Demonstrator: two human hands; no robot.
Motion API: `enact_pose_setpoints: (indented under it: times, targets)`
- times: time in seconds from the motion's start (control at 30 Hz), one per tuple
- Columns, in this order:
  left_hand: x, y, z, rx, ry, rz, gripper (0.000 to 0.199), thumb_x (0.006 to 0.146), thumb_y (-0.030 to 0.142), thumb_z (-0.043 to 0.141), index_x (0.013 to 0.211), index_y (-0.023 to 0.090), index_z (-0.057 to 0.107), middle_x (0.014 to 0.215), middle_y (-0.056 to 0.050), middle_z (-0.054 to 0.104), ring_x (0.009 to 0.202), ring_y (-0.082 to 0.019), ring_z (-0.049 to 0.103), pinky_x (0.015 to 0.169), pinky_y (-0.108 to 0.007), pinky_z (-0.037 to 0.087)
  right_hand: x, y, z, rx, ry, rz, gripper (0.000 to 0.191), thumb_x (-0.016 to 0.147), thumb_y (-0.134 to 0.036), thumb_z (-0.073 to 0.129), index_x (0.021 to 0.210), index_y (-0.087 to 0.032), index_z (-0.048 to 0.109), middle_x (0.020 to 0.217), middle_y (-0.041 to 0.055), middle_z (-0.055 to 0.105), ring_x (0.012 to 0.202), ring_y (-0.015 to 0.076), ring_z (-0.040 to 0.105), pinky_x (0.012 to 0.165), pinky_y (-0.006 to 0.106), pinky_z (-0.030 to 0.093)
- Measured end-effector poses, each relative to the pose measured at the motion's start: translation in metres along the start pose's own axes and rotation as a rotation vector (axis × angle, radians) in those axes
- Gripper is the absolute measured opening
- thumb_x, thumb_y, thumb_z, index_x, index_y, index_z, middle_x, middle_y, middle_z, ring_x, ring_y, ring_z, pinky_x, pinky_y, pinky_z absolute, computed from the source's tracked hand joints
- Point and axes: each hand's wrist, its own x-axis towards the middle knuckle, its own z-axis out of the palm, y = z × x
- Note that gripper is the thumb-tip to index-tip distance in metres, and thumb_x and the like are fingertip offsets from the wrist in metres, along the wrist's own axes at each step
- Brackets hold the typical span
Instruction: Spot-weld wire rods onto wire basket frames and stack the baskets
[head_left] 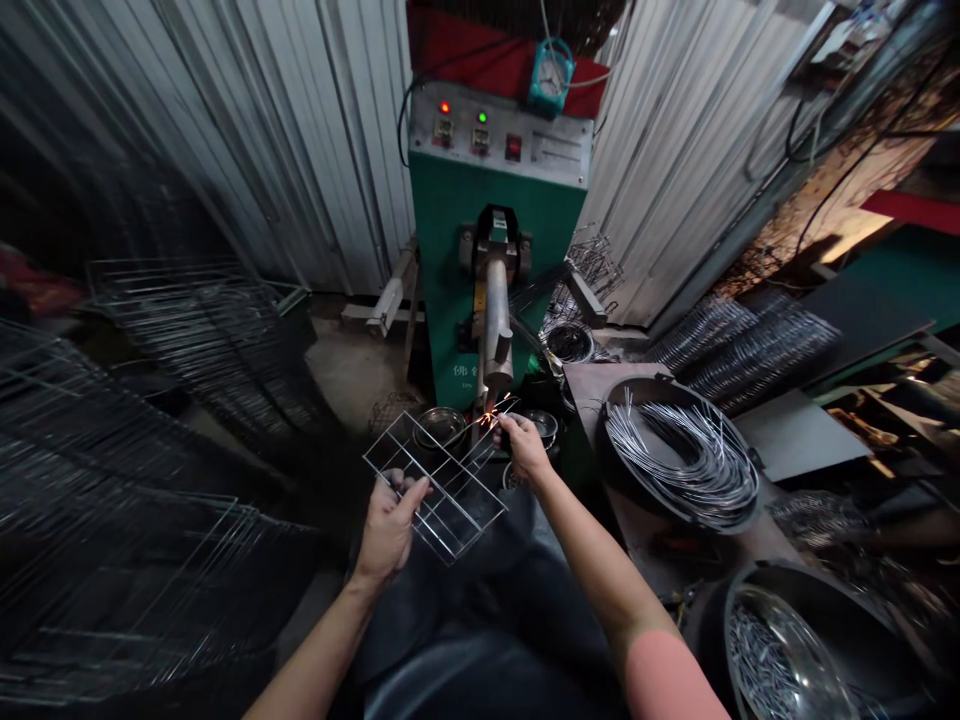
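Note:
My left hand (391, 518) is closed on the near left side of a small wire rack (444, 478), thumb on top, and holds it tilted in front of the welding machine (499, 270). Close to the machine's electrode tip, my right hand (523, 445) pinches what looks like a thin wire at the rack's far corner. Orange sparks (490, 415) fly where wire and electrode meet, just beside my right fingertips. The exact contact point is partly hidden by the sparks and fingers.
Wire racks (195, 340) are stacked along the left. At right, a round black pan (679, 455) holds curved wires, and a metal bowl (780, 650) holds short pieces. Bundled wire parts (757, 340) lie behind. A corrugated metal wall (300, 130) stands behind the machine.

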Motion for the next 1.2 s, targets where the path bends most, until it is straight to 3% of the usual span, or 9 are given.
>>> enact_pose_setpoints:
  times: [0.17,0.33,0.43,0.77,1.0,1.1,1.2]
  targets:
    - [0.0,-0.008,0.001,0.004,0.036,0.042,0.043,0.055,0.029,0.076,0.081,0.019,0.042,0.058,0.01,0.045,0.053,-0.006,0.05,0.063,-0.022,0.046,-0.018,-0.005,-0.011,-0.086,-0.01,0.057,0.038,0.065,-0.052,0.066,0.073,-0.016,0.056,0.06,-0.0024,0.052,0.052,0.0089,0.049,0.053,0.023,0.043]
    - [-0.005,-0.021,0.002,-0.008,0.063,0.084,0.041,0.057,0.028,0.075,0.077,0.02,0.04,0.061,0.009,0.043,0.056,-0.006,0.049,0.069,-0.023,0.047,-0.089,-0.002,-0.029,-0.435,-0.299,0.038,0.037,0.078,-0.054,0.054,0.084,-0.018,0.061,0.076,0.0019,0.06,0.075,0.0151,0.056,0.071,0.027,0.044]
    - [-0.006,-0.024,0.004,-0.013,0.063,0.121,0.041,0.058,0.028,0.075,0.076,0.02,0.04,0.064,0.009,0.042,0.057,-0.005,0.049,0.07,-0.023,0.048,-0.112,0.003,-0.026,-0.561,-0.337,0.025,0.035,0.082,-0.052,0.049,0.079,-0.018,0.059,0.072,0.0002,0.056,0.071,0.0147,0.052,0.068,0.026,0.041]
    - [0.002,-0.016,0.004,-0.043,0.08,0.122,0.044,0.053,0.03,0.076,0.075,0.019,0.039,0.068,0.008,0.042,0.056,-0.005,0.047,0.068,-0.024,0.047,-0.098,-0.006,-0.01,-0.605,-0.342,-0.051,0.033,0.085,-0.046,0.046,0.081,-0.017,0.06,0.074,0.0008,0.057,0.071,0.0144,0.051,0.067,0.025,0.039]
    - [0.005,-0.018,-0.001,0.027,0.091,0.081,0.044,0.058,0.032,0.075,0.088,0.019,0.045,0.067,0.006,0.051,0.062,-0.008,0.053,0.065,-0.021,0.042,-0.096,0.009,-0.009,-0.481,-0.326,-0.043,0.036,0.081,-0.053,0.049,0.077,-0.019,0.062,0.07,0.0006,0.056,0.068,0.0153,0.05,0.064,0.026,0.039]
    - [0.0,-0.019,-0.006,0.099,0.042,0.101,0.046,0.062,0.035,0.072,0.098,0.019,0.049,0.07,0.004,0.055,0.062,-0.01,0.053,0.064,-0.023,0.042,-0.091,0.012,-0.012,-0.487,-0.248,-0.041,0.041,0.078,-0.058,0.049,0.078,-0.021,0.064,0.072,0.0022,0.058,0.072,0.0183,0.052,0.068,0.028,0.042]
    - [-0.014,-0.014,-0.008,0.147,0.004,0.176,0.037,0.062,0.033,0.071,0.092,0.019,0.055,0.078,-0.001,0.059,0.073,-0.015,0.056,0.071,-0.027,0.044,-0.097,0.019,-0.023,-0.582,-0.087,-0.022,0.047,0.075,-0.064,0.045,0.086,-0.024,0.067,0.087,0.0068,0.063,0.093,0.0255,0.054,0.084,0.037,0.043]
